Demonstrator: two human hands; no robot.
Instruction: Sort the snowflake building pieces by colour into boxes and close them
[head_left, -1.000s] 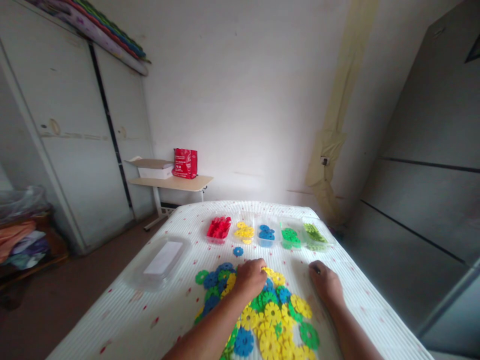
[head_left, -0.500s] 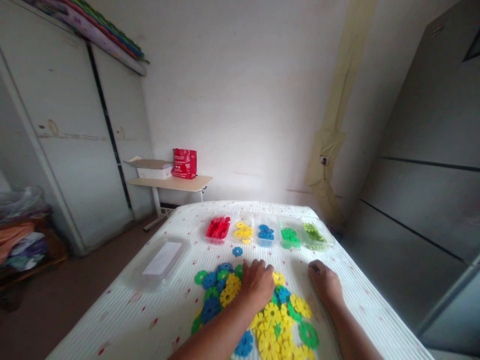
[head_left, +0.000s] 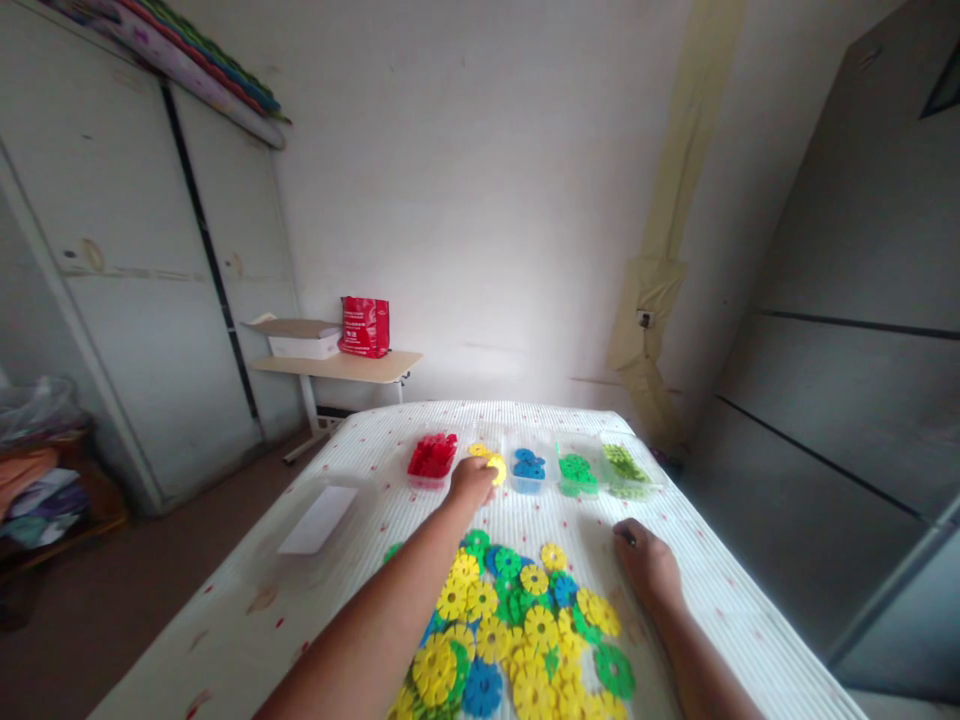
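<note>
L hand (head_left: 472, 484), ctr of frame, pinches a yellow flower disc (head_left: 497, 470) btwn thumb & fingers, at near side of the yellow tub (head_left: 489, 431). Disc is round, so no clear long axis; it sticks out to frame R of the fingertips, flat face roughly twd camera, part hidden by the grip. Tight at the sides: red tub (head_left: 429, 483) just L, blue tub (head_left: 529, 487) just R, then green tub (head_left: 579, 490) & lime tub (head_left: 639, 491) in the same row. A strip of white tablecloth (head_left: 556, 518) runs btwn tubs & mixed disc pile (head_left: 525, 640), lower ctr. R hand (head_left: 649, 562), lower R, rests on cloth near pile, curled in a fist; can't tell if anything's inside. White paper (head_left: 318, 520) lies ctr-L
</note>
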